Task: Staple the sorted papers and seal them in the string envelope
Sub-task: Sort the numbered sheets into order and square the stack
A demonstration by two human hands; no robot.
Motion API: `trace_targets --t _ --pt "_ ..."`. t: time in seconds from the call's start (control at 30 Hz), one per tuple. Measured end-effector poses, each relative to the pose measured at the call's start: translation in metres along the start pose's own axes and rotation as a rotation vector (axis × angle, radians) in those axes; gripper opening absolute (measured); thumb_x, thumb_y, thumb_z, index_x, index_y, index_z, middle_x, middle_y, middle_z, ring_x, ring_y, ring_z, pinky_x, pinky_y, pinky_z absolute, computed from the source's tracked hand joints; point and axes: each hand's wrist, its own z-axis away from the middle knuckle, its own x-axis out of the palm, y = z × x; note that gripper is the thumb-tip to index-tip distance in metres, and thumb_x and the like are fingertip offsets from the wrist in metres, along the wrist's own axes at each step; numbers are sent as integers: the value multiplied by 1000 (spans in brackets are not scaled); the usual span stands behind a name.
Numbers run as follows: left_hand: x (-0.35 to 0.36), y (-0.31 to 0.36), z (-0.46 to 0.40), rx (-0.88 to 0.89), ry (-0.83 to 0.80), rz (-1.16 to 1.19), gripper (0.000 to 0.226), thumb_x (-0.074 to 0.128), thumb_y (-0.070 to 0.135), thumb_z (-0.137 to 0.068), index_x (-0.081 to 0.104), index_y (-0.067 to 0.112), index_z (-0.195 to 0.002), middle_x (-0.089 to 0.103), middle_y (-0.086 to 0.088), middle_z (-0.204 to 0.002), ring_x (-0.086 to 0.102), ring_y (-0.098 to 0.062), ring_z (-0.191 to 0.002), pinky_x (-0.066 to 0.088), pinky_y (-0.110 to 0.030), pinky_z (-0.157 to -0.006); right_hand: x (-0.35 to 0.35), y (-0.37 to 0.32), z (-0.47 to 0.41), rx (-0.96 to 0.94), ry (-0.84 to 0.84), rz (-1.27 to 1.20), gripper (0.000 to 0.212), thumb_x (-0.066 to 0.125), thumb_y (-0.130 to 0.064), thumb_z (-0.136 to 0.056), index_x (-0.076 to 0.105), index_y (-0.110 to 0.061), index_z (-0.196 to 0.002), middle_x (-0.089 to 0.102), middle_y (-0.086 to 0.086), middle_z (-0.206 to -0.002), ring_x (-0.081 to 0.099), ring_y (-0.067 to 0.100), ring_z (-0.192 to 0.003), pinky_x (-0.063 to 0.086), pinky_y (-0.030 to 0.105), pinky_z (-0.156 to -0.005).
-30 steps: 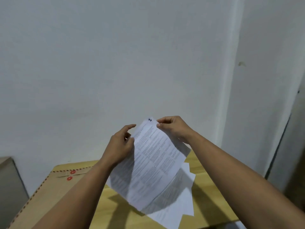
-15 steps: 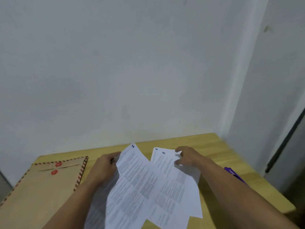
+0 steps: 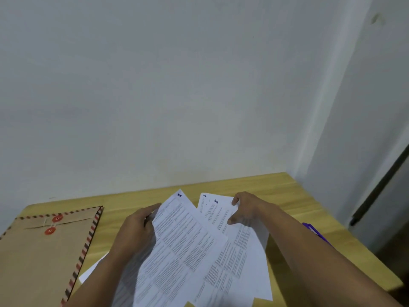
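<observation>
My left hand (image 3: 135, 231) holds the left edge of a printed sheet (image 3: 179, 247) marked with a handwritten number at its top corner. To its right, more printed papers (image 3: 241, 251) lie fanned on the wooden table (image 3: 276, 191), marked 5 and 6 at the top. My right hand (image 3: 245, 209) pinches the upper right part of those papers with thumb and fingers. A brown string envelope (image 3: 39, 258) with red discs and a striped border lies flat at the left, apart from both hands. No stapler is clearly visible.
A purple object (image 3: 314, 232) shows behind my right forearm near the table's right edge. A white wall stands just behind the table. Another white sheet corner (image 3: 93, 272) pokes out under my left forearm.
The sheet has come down from held up in front of the wall to low over the table. My right hand let go of it and moved onto the papers marked 5 and 6.
</observation>
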Motion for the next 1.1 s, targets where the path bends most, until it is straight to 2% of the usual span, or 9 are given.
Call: trace_targets --t 0.2,0.33,0.43,0.5,0.57,0.67,0.8,0.93,1.1 --pt "-2 -1 0 21 19 3 88 49 -6 -92 53 82 -100 66 29 -115 62 8 -109 51 -23 -91 0 2 -2 -10 -10 -21 57 98 -23 -68 61 -16 -111 62 -1 -104 57 7 -80 49 25 -62" --pt "-8 -1 2 36 20 8 74 48 -5 -93 57 65 -111 68 23 -123 62 4 -113 50 -23 -95 1 -1 -3 -39 -10 43 50 99 -38 -59 60 -28 -88 65 -10 -98 61 8 -88 55 35 -89" --pt "-13 2 3 49 27 21 70 47 -5 -94 58 61 -114 68 25 -123 62 5 -113 51 -21 -94 2 1 -4 -44 28 81 67 93 -54 -45 58 -34 -99 58 -15 -106 60 20 -107 48 47 -104" --pt "-16 5 6 64 31 23 67 48 -4 -94 62 55 -121 68 24 -122 62 5 -112 52 -26 -95 2 3 -1 -87 71 99 62 92 -45 -60 59 -35 -112 53 -18 -103 58 20 -109 44 43 -104" --pt "-21 9 10 73 37 21 62 49 -4 -94 65 45 -128 69 22 -121 63 4 -111 53 -29 -96 0 2 3 -155 112 45 49 90 -31 -73 63 -34 -114 57 -12 -95 59 19 -98 46 36 -94" --pt "-31 17 15 79 55 15 53 51 -4 -96 66 32 -133 69 16 -119 64 1 -108 54 -33 -96 -10 -3 13 -297 185 -58 17 83 -16 -84 71 -27 -84 59 -10 -72 55 11 -71 41 28 -67" --pt "-45 36 23 104 95 -14 52 52 -3 -96 66 29 -134 71 12 -120 66 -1 -103 55 -23 -90 -32 -23 44 -469 255 -217 55 73 -12 -97 57 -33 -48 40 -17 -46 35 -2 -47 29 22 -55" --pt "-58 62 31 136 144 -20 52 53 -3 -95 66 28 -134 71 13 -117 63 2 -106 49 -11 -87 -55 -49 85 -573 237 -387 19 72 -15 -98 82 -24 -85 79 -14 -80 69 -5 -74 52 12 -72" --pt "-70 96 39 192 190 10 47 54 2 -97 67 29 -134 70 17 -121 61 9 -108 44 -4 -88 -68 -76 126 -669 214 -519 17 69 -19 -101 82 -10 -108 82 3 -107 72 5 -93 56 22 -88"
